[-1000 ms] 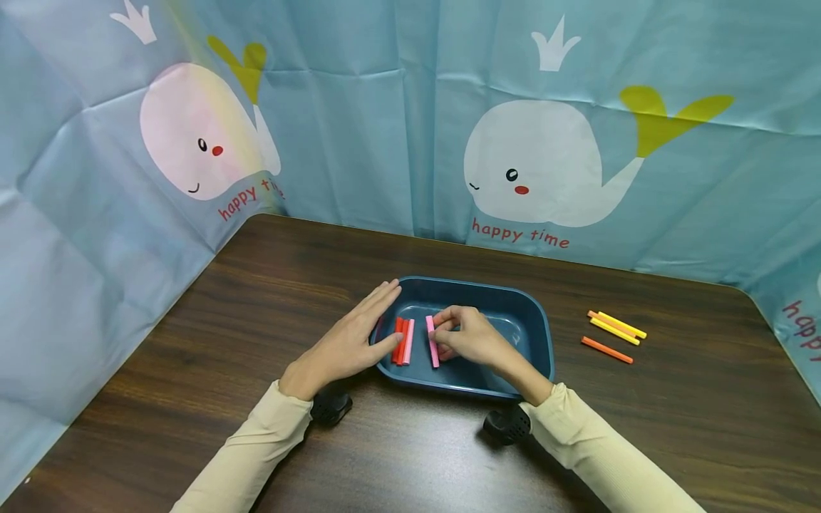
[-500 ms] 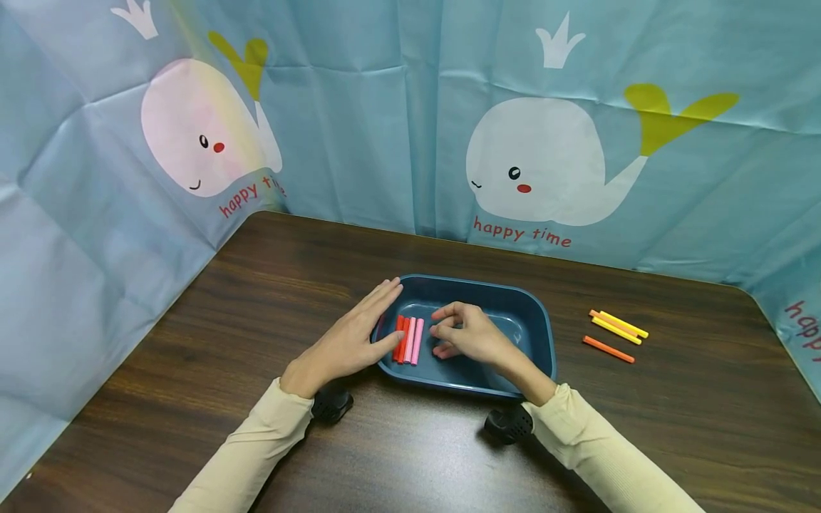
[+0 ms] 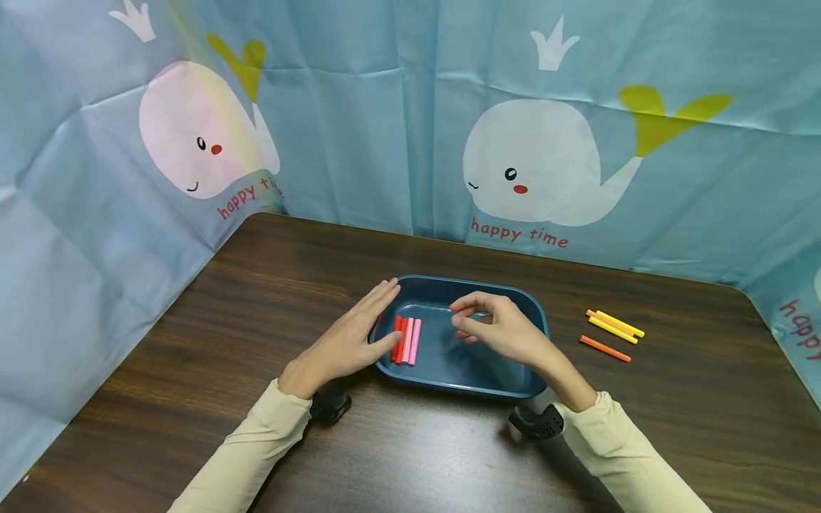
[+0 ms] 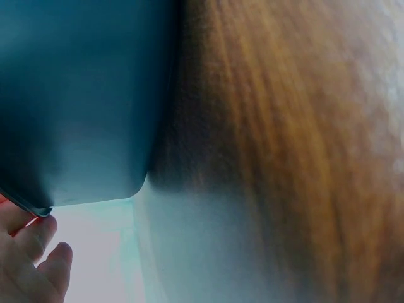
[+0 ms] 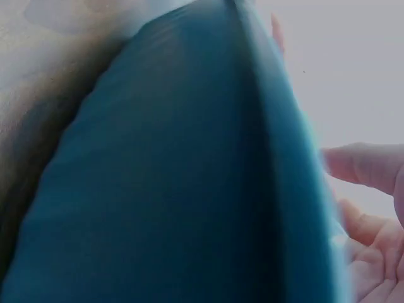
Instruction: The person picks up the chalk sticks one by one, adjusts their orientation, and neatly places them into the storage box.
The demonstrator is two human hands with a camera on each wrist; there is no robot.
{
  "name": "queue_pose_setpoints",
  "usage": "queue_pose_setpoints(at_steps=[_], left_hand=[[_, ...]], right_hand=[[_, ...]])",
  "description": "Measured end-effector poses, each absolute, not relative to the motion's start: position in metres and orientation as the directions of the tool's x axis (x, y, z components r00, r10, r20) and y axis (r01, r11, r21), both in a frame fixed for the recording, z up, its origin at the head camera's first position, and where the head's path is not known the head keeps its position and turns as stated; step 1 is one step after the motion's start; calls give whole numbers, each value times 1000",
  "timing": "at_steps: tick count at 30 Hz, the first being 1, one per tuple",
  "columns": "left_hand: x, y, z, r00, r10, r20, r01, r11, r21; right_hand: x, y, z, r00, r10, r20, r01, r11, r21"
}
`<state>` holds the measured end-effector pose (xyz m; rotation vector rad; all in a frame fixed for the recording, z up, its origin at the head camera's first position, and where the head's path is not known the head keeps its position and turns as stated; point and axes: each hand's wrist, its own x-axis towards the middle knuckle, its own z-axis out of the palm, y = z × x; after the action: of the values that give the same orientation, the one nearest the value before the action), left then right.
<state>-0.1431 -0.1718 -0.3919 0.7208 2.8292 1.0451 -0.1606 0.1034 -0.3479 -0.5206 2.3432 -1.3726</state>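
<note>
A dark blue tray (image 3: 463, 387) sits on the table. Along its left end, two red sticks (image 3: 401, 350) and two pink sticks (image 3: 413, 346) lie side by side in a row. My left hand (image 3: 346, 340) lies over the tray's left rim with fingers straight, its thumb overlapping the red sticks. Above the middle of the tray hovers my right hand (image 3: 503, 328), fingers loosely bent, with nothing between them. In the left wrist view the tray's outer wall (image 4: 82, 126) hides most of the left hand; the right wrist view shows the right fingers (image 5: 369, 165) beyond the rim.
To the right of the tray, several yellow and orange sticks (image 3: 616, 328) lie on the brown wooden table (image 3: 295, 263), with a single orange stick (image 3: 606, 348) nearer me. A blue curtain (image 3: 359, 142) with whale prints hangs behind the table.
The pink stick my right hand pinched now lies beside the other pink one, let go. My right hand has lifted and moved right. The left hand has stayed in place.
</note>
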Motion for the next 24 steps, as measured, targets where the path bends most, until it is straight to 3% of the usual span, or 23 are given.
queue_pose_setpoints(at_steps=[11, 24], left_hand=[[-143, -171, -392, -889, 442, 123, 415, 659, 627], [-144, -172, -393, -886, 446, 128, 421, 656, 626]], right_hand=[[-160, 135, -337, -885, -462, -53, -180, 445, -877], [-153, 168, -326, -917, -395, -58, -160, 497, -853]])
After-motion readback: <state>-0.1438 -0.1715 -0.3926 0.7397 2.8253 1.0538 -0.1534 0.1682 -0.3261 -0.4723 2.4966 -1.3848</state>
